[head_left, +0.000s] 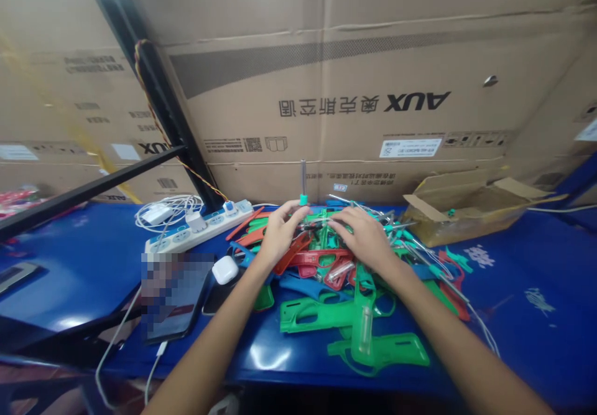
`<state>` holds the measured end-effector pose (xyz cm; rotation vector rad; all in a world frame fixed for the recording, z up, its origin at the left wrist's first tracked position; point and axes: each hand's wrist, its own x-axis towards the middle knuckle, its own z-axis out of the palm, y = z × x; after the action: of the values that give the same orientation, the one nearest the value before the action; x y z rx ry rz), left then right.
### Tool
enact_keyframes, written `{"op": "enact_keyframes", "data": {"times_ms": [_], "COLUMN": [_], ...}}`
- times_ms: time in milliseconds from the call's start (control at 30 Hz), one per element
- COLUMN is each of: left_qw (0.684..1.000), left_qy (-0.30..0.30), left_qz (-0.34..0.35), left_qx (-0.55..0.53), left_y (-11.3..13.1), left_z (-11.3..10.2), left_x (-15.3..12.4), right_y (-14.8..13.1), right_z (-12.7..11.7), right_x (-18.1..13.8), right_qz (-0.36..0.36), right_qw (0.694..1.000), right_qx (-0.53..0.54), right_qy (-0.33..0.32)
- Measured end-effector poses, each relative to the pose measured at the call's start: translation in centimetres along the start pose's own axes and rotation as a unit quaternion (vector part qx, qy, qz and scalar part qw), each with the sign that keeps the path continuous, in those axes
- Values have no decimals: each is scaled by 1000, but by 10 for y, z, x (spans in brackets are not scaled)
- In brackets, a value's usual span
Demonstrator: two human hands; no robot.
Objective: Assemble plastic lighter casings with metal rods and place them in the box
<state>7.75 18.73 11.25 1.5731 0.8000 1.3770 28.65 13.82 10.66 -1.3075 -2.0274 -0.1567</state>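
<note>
My left hand (278, 233) is closed, with thumb and fingertips pinching a thin metal rod (303, 178) that has a teal plastic collar at its lower end. The rod points upward, and its bottom is hidden by the fingers. To the right, my right hand (366, 233) reaches over the heap with its fingers spread and bent slightly down, near loose metal rods. Beneath both hands lies a heap of plastic toy gun parts: a green gun shell (319, 317), a red gun shell (321, 257) and a blue gun shell (310, 287) are among several.
An open cardboard box (461, 206) stands at the back right. On the left are a power strip (200, 228) with coiled white cables, a dark tablet (180, 303) and a white earbud case (225, 270). Large cartons (298, 60) wall off the back of the blue table (261, 356).
</note>
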Motion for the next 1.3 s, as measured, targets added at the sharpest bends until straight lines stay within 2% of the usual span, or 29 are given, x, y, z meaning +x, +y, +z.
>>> {"op": "enact_keyframes", "data": {"times_ms": [133,367,467,633,733,1067,1300], "left_qw": [999,997,997,994,992,996,993], "left_qy": [-24,-54,-28,63,78,21,20], "left_qz": [-17,-26,-15,22,30,2,-13], "left_qx": [-17,-50,-71,-91,-96,-87,-116], "left_y": [6,13,14,13,12,11,5], "left_z": [0,-2,-6,-17,-22,-4,-2], "left_x": [-6,-8,-8,-5,-3,-10,-11], "right_y": [-6,-12,-10,-6,-5,-18,-13], "right_z": [4,10,5,-9,-13,-8,-8], "right_x": [7,16,15,11,9,7,4], "right_qz": [9,-15,-15,-29,-30,-63,-77], "right_qw": [998,996,994,991,989,989,989], "right_qx": [-20,-9,2,20,29,81,108], "right_qy": [62,91,108,128,140,108,70]}}
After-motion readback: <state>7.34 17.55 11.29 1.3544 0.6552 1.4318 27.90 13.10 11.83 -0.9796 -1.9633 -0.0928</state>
